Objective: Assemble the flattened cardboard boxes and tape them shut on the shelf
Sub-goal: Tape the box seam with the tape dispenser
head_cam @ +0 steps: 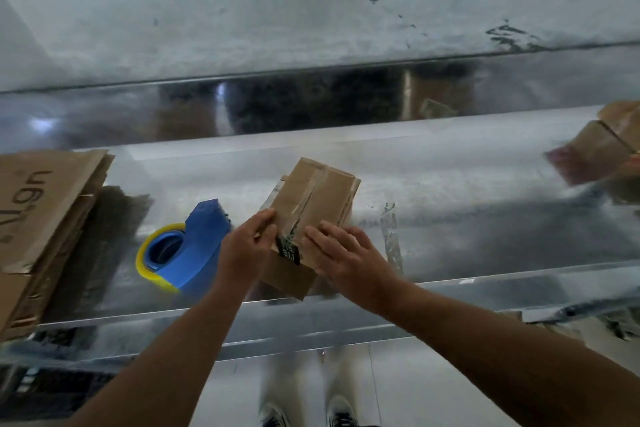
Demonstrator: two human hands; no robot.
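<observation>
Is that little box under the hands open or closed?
Closed: the small box has its top flaps meeting, with clear tape along the seam.

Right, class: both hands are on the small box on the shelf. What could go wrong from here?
The box sits close to the front edge of the shelf, so the pressing right hand might nudge it off. The left hand grips only one corner, so the box may twist. The seam tape looks wrinkled and may lift.

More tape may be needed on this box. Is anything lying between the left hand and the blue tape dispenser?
Nothing visible does. The tape dispenser lies on the shelf right beside the left hand, which holds the box; no object sits between them.
</observation>
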